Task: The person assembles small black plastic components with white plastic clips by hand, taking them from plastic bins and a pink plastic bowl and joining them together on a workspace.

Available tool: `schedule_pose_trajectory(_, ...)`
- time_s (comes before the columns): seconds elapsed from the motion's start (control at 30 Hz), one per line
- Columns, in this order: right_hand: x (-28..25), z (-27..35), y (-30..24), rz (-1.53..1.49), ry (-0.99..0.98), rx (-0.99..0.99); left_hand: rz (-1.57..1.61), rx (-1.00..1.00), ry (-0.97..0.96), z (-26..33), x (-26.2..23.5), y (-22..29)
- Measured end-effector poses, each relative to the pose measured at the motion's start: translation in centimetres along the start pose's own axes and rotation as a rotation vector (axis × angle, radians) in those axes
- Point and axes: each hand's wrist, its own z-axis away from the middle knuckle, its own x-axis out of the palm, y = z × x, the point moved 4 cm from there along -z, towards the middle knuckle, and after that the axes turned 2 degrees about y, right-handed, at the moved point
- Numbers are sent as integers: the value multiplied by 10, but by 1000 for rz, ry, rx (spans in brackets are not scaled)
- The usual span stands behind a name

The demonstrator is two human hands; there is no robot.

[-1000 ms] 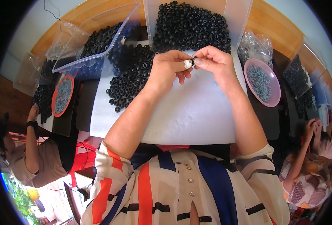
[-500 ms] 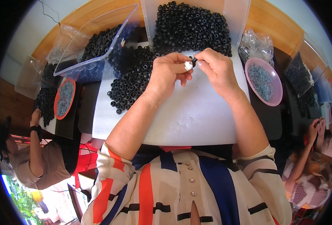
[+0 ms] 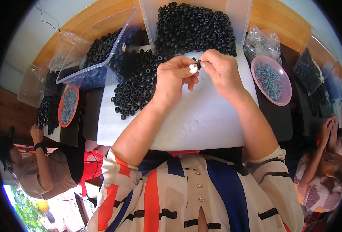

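Observation:
Between the fingertips of both hands is a small black ring-like part, mostly covered by the fingers. My left hand pinches it from the left, and a white wrap shows at the thumb tip. From the right, thumb and forefinger of my right hand close on the same part. Beneath both hands lies a white foam board. Loose black round parts with holes are heaped on its left side, beside my left wrist.
A see-through bin of similar black parts lies beyond my hands; another bin tilts at left. A pink bowl and an orange bowl hold small grey-blue pieces. Co-workers sit at left and right.
My hands stay together on the black part, with only slight finger movement. The whole view has shifted a little. At left, the co-worker's hand has moved slightly.

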Motion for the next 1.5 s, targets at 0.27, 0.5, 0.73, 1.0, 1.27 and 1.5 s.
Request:
schedule_pose_trajectory(0.27, -7, -3, -6, 92, 19, -97, 53, -5, -78, 0, 5, 6)
schedule_pose_trajectory(0.5, -1, 0, -17, 338, 36, -209, -62, 61, -38, 0, 2, -1)
schedule_pose_trajectory(0.73, -2, 0, -7, 141, 46, -84, -160, 119, -15, 3, 5, 3)
schedule_pose_trajectory(1.0, -5, -1, -7, 164, 19, -88, -184, 116, -3, 4, 8, 1)
schedule_pose_trajectory(1.27, -5, -2, -15, 232, -122, -112, 83, -44, -71, -3, -1, -4)
schedule_pose_trajectory(1.5, 9, 4, -16, 378, -10, -161, 114, -37, -21, -3, -1, -7)
